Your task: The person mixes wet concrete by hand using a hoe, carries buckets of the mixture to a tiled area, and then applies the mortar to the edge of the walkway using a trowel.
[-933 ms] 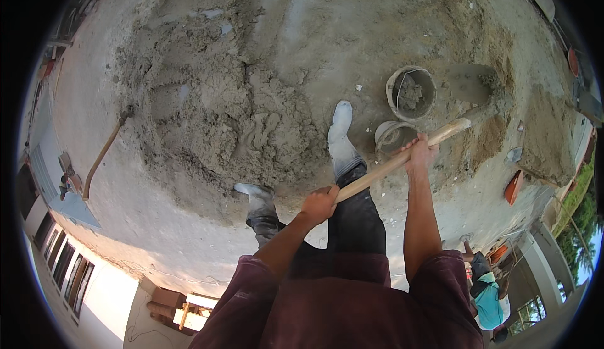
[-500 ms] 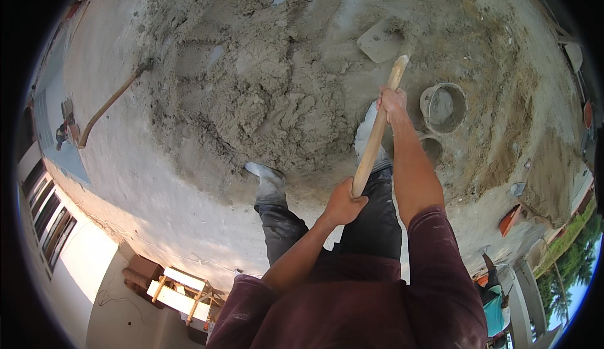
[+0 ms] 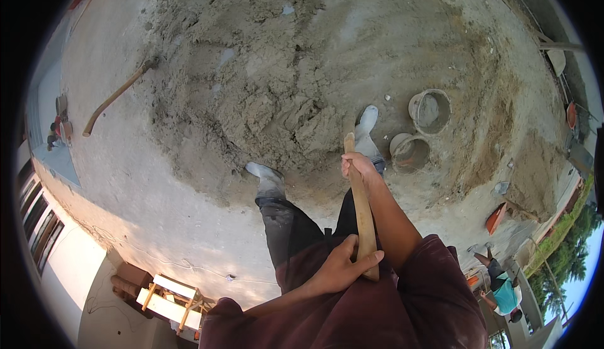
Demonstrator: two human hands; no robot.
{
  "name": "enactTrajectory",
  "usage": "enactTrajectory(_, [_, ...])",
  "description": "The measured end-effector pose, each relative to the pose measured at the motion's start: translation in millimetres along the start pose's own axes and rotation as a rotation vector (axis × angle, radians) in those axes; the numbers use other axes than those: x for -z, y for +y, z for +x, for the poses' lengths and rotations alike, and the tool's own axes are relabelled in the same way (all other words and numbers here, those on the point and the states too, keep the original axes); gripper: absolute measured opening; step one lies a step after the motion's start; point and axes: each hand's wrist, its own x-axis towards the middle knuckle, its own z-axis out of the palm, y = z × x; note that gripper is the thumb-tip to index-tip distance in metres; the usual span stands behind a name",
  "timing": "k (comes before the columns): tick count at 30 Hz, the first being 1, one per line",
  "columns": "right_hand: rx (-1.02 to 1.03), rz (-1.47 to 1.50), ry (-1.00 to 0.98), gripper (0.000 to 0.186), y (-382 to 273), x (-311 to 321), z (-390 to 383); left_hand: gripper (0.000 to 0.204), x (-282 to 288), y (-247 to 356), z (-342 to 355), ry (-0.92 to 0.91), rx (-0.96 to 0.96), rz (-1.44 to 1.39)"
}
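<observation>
My right hand (image 3: 358, 164) is closed round the wooden handle of a hoe (image 3: 362, 207), near its far end, just in front of my right boot (image 3: 367, 121). Lower down, my left hand (image 3: 343, 265) grips the same handle close to my body, its thumb lying across the wood. The blade is not visible now; it showed as a broad flat plate in the earlier frame. Left of the handle's far end spreads a heap of wet grey mortar (image 3: 270, 100), rough and lumpy. My left boot (image 3: 267, 179) stands at the heap's near edge.
Two mortar-stained buckets, one farther (image 3: 434, 111) and one nearer (image 3: 410, 153), stand right of my right boot. Another long-handled tool (image 3: 119, 97) lies left of the heap. An orange-red pan (image 3: 496, 218) and a person in turquoise (image 3: 505, 293) are at right. Wooden furniture (image 3: 170, 302) stands lower left.
Both hands have drawn the hoe back toward my body from the far right, and its blade has gone out of sight. The nearer bucket and the person in turquoise show more fully.
</observation>
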Motion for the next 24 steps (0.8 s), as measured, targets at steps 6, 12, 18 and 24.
enactTrajectory(6, [0.114, 0.204, -0.096, 0.018, -43, 80, -78, 0.053, -59, 19, 23, -0.337, 0.002, 0.233])
enactTrajectory(12, [0.485, 0.289, 0.255, 0.016, -83, 113, -168, 0.074, -86, 61, 24, -0.379, -0.058, 0.553])
enactTrajectory(18, [0.858, 0.361, 0.621, 0.015, -76, 75, -158, 0.044, 19, 57, 46, -0.089, 0.073, 1.341])
enactTrajectory(24, [0.737, 0.514, 0.550, 0.024, -95, 93, -57, 0.035, 139, -29, 195, 0.246, 0.020, 1.661])
